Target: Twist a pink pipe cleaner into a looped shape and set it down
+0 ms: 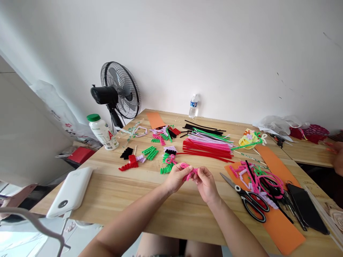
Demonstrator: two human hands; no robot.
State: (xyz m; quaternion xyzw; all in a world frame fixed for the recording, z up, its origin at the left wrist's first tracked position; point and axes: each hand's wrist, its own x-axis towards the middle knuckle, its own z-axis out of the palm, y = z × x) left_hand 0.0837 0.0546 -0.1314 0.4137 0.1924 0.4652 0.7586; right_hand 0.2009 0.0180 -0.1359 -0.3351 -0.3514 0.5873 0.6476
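Between my two hands is a pink pipe cleaner (192,174) bent into loops, held just above the near part of the table. My left hand (178,177) pinches its left side between thumb and fingers. On the other side my right hand (205,184) grips it near the middle, thumb on top. Right behind my left hand lies a small looped pink pipe cleaner piece (170,159), beside green coils (165,169). Straight red pipe cleaners (206,150) are spread farther back, with pink, white, green and black ones beyond them.
Black-handled scissors (252,201) lie at the right, by a pile of pink scraps (246,175) on orange paper (284,228) and a phone (307,207). At left stand a power bank (71,192), a white bottle (103,132) and a fan (120,89). Another person's hand (338,157) shows far right.
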